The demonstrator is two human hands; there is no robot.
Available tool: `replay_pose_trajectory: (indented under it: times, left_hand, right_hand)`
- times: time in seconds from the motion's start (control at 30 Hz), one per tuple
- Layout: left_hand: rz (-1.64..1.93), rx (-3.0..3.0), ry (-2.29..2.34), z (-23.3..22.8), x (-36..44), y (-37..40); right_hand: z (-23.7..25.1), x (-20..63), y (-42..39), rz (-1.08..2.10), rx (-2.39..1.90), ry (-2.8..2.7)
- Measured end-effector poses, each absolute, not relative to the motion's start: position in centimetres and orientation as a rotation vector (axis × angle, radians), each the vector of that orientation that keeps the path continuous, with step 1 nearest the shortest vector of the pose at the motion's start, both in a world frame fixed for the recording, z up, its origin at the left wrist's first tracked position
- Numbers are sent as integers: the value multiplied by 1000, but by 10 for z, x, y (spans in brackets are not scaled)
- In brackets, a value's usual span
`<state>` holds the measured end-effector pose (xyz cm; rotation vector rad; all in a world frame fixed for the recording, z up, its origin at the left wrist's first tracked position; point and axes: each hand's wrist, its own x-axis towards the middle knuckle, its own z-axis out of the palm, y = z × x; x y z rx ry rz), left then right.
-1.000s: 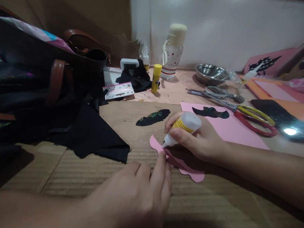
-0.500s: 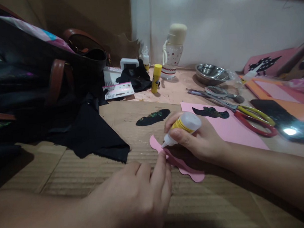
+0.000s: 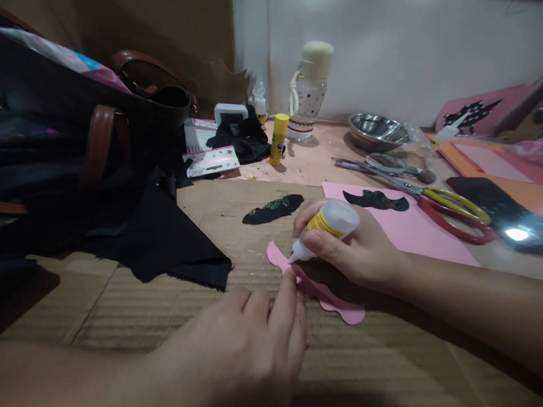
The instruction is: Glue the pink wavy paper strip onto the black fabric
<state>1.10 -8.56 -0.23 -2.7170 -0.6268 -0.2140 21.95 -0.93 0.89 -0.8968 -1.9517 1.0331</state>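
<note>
My right hand (image 3: 348,242) is closed around a glue bottle (image 3: 329,219) with a yellow label, tilted nozzle-down. Its tip touches or sits just above a wavy-edged pink paper cutout (image 3: 342,311), close to the cutout's left end. My left hand (image 3: 254,340) has its fingers pressed together, the fingertips holding the cutout down on the cardboard (image 3: 137,315). Part of the cutout is hidden by my fingers. Beyond the glue bottle lies a black fabric piece (image 3: 274,209) with glittery patches. A similar black piece (image 3: 376,201) rests on a pink sheet (image 3: 415,234).
A black bag (image 3: 50,134) and black cloth (image 3: 166,243) fill the left. Behind stand a yellow glue stick (image 3: 279,141), a drinking bottle (image 3: 310,95) and a metal bowl (image 3: 378,133). Scissors (image 3: 454,218) and a phone (image 3: 498,207) lie at the right.
</note>
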Motion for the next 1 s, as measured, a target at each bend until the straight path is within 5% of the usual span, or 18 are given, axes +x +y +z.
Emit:
replay_pose_trajectory:
  times: [1.0]
  left_hand:
    - [-141,-2699,-559,-1,13,-84]
  right_hand:
    - [8,216,-7,1092,-861,-1941]
